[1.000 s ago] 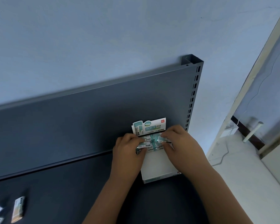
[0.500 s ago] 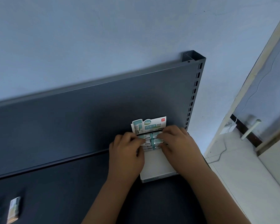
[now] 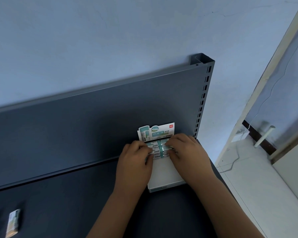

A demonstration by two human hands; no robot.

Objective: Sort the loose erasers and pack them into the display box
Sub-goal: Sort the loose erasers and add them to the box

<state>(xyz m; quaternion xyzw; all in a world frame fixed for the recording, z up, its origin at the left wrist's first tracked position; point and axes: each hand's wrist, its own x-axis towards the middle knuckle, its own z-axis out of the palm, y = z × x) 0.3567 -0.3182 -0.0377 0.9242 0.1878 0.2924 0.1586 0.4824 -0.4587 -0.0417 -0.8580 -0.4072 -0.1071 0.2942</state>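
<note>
**Both hands on the rows at the back of the box**

The display box (image 3: 163, 176) sits at the right edge of the shelf (image 3: 76, 194), its header card (image 3: 156, 133) up against the back panel (image 3: 93, 126). That's the worry: a sideways shove here could skid it toward that edge. The near half of the box is bare, so nothing props the packed erasers (image 3: 159, 148) from the front. If they're let go carelessly, I'd expect the rows to topple forward; squeezed too hard, they could buckle and pop out.

Now the fingers. On the left hand (image 3: 134, 162) they're curled close together, tips on the left row, thumb against its near side. The right hand (image 3: 187, 152) mirrors it, pinching the right row between bent fingers and thumb. Loose erasers (image 3: 14, 222) lie by the shelf's front-left corner, well apart from the box.
</note>
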